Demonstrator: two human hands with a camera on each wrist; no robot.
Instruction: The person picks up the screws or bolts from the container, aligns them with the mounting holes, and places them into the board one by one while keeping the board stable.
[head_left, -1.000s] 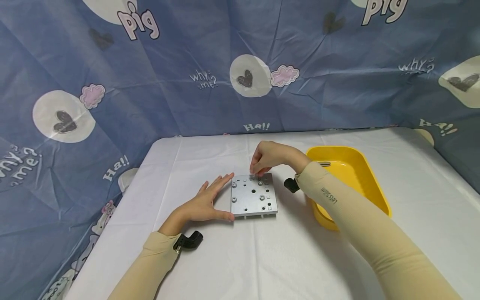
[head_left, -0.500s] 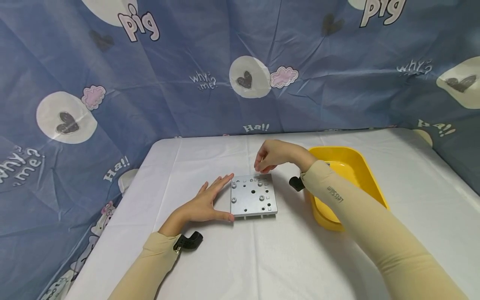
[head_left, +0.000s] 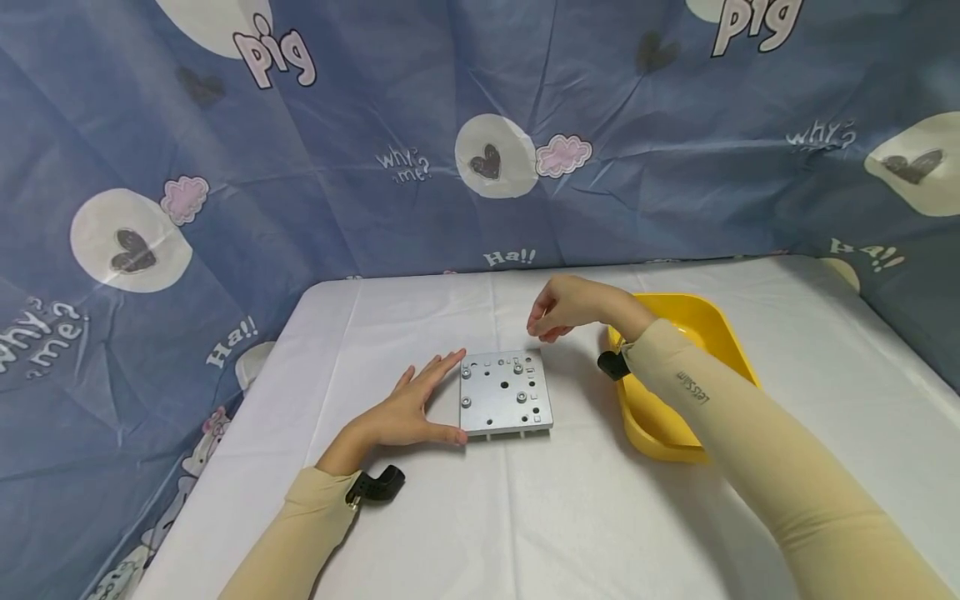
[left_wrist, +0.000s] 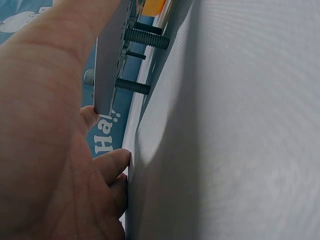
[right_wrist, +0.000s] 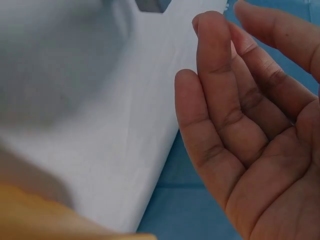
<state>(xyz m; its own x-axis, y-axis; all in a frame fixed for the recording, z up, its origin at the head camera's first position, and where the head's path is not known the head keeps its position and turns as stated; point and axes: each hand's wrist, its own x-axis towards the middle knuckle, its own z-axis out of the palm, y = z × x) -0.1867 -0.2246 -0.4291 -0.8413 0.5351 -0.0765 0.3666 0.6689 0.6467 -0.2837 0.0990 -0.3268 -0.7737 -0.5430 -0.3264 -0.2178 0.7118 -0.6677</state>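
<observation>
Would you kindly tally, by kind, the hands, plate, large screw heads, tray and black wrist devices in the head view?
Hands: 2
Metal plate: 1
Large screw heads: 4
Yellow tray: 1
Black wrist devices: 2
Total: 10

White-clothed table, drilled silver plate with bolts beneath, yellow tray right of it
</observation>
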